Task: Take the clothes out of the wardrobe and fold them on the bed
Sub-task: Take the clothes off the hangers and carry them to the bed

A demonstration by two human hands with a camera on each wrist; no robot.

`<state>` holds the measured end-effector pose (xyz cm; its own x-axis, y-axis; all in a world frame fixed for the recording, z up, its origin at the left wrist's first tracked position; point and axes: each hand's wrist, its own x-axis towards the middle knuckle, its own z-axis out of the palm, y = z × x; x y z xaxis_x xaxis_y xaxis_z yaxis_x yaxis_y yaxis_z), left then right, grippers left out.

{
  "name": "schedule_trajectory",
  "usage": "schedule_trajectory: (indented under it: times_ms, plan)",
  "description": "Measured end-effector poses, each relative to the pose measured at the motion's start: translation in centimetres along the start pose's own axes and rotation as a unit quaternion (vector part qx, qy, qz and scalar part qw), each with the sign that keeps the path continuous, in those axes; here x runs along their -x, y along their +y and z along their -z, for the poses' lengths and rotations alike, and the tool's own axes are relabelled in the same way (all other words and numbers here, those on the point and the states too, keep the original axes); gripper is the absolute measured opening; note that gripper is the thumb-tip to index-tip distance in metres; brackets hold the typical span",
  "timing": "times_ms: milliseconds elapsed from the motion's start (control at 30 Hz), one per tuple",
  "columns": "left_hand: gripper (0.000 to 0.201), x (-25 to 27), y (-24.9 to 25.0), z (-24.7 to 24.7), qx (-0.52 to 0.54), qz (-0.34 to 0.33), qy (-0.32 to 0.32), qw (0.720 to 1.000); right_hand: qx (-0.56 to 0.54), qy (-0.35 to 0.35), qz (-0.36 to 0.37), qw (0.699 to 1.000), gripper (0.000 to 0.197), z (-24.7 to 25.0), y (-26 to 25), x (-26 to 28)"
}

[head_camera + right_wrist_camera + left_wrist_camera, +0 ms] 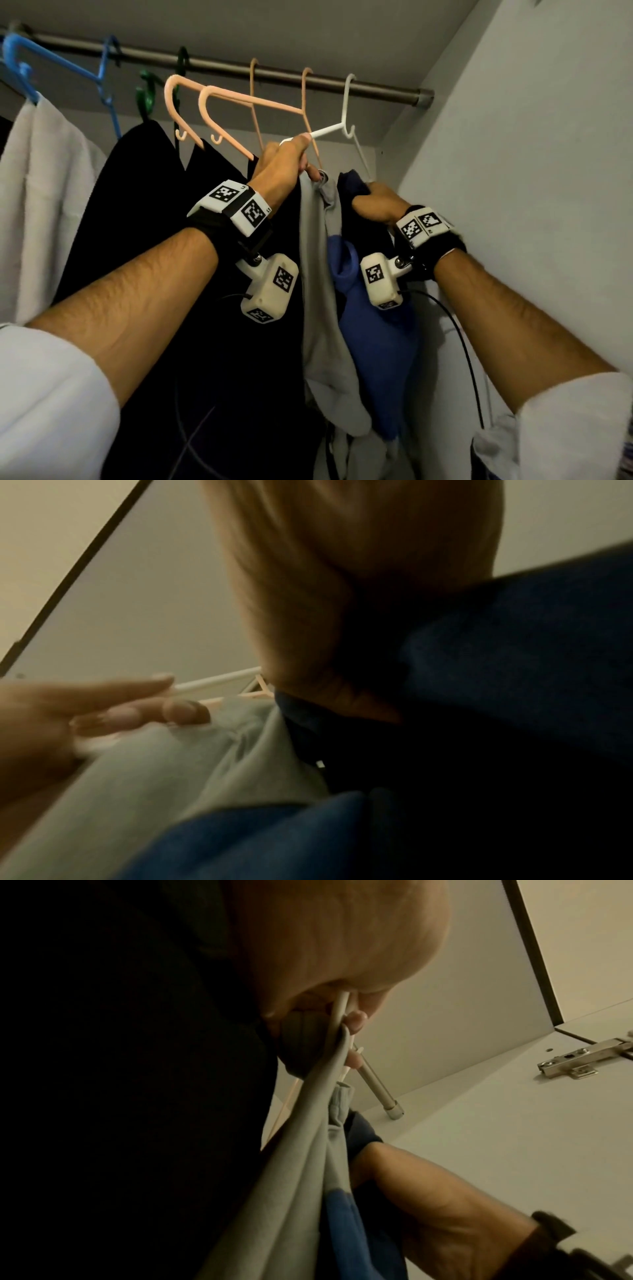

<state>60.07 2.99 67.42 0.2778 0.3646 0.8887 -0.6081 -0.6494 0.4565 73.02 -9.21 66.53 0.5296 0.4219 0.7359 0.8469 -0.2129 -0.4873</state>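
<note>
A grey and blue garment hangs from a white hanger on the wardrobe rail. My left hand grips the left arm of the white hanger together with the grey shoulder cloth. My right hand clutches the dark blue part of the garment near the hanger's right end. In the right wrist view the grey cloth lies under the left hand's fingers.
Two peach hangers carry black clothes to the left. Further left hang blue hangers, a green one and a white garment. The wardrobe side wall stands close on the right, with a door hinge.
</note>
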Motion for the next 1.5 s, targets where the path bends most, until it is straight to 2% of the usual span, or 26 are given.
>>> schedule_trajectory:
  times_ms: [33,167,233,333,400,467,533,567,700,800,900,1000,1067,1167,1267,1300,1367,1400,1500]
  plan:
    - [0.053,0.0,0.0,-0.1,-0.001,-0.002,0.002,1.0,-0.056,0.001,-0.006,0.998,0.015,-0.3,-0.1,0.2]
    - [0.054,-0.3,-0.2,0.2,0.003,-0.002,-0.002,1.0,-0.189,-0.016,-0.007,0.982,0.012,-1.2,-0.7,0.6]
    - [0.054,-0.4,-0.3,0.2,0.019,0.0,-0.005,1.0,-0.278,-0.051,-0.002,0.959,0.03,-1.5,-1.0,1.2]
    - [0.053,-0.5,-0.1,0.1,0.028,0.006,0.001,1.0,-0.368,-0.082,0.016,0.926,0.04,-1.6,-1.1,1.7]
    - [0.052,-0.4,-0.1,0.1,0.021,-0.003,-0.005,1.0,-0.373,-0.1,0.027,0.922,0.046,-1.7,-1.1,1.6]
    - [0.053,-0.4,-0.2,0.1,-0.005,-0.005,0.0,1.0,-0.35,-0.107,0.004,0.931,0.065,-1.8,-1.1,1.3]
    - [0.056,-0.2,-0.2,0.3,-0.044,0.0,0.016,0.999,-0.321,-0.068,-0.02,0.945,0.082,-1.6,-1.1,1.2]
    - [0.056,-0.2,-0.3,0.3,-0.058,0.0,0.022,0.998,-0.309,-0.032,-0.019,0.95,0.077,-1.3,-1.4,1.5]
    - [0.054,0.2,-0.5,0.0,-0.057,0.006,0.026,0.998,-0.261,0.056,0.009,0.964,0.03,-0.2,-2.3,2.3]
    - [0.052,0.3,-0.2,-0.2,0.01,0.025,0.009,1.0,-0.217,0.108,0.004,0.97,0.017,0.0,-2.1,2.4]
    - [0.055,0.2,0.2,-0.2,0.037,0.039,0.023,0.998,-0.205,0.167,-0.017,0.964,0.016,0.2,-0.9,2.1]
    - [0.052,0.1,0.3,-0.1,0.042,0.056,0.028,0.997,-0.202,0.234,-0.049,0.95,0.025,1.0,0.4,2.1]
    - [0.049,0.1,0.6,0.0,0.051,0.065,0.033,0.996,-0.176,0.244,-0.067,0.951,0.028,1.5,1.5,2.2]
    - [0.046,0.6,1.1,-0.2,0.056,0.074,0.031,0.995,-0.073,0.183,-0.093,0.976,0.037,1.3,2.8,2.3]
    - [0.045,1.5,2.0,-0.6,0.078,0.079,0.016,0.994,0.032,0.064,-0.08,0.994,0.051,-0.3,3.3,2.9]
    - [0.044,1.8,2.4,-0.7,0.082,0.078,0.01,0.994,0.051,0.022,-0.069,0.996,0.049,-0.9,3.5,3.1]
    - [0.041,2.3,3.3,-0.8,0.079,0.069,-0.012,0.994,0.088,-0.037,-0.046,0.994,0.032,-2.2,3.7,3.5]
    - [0.042,2.6,3.9,-0.9,0.074,0.062,-0.025,0.995,0.1,-0.052,-0.04,0.993,0.027,-2.8,3.8,3.6]
    - [0.05,3.6,5.3,-1.1,0.065,0.041,-0.06,0.995,0.094,-0.058,-0.027,0.993,0.027,-3.9,3.9,3.4]
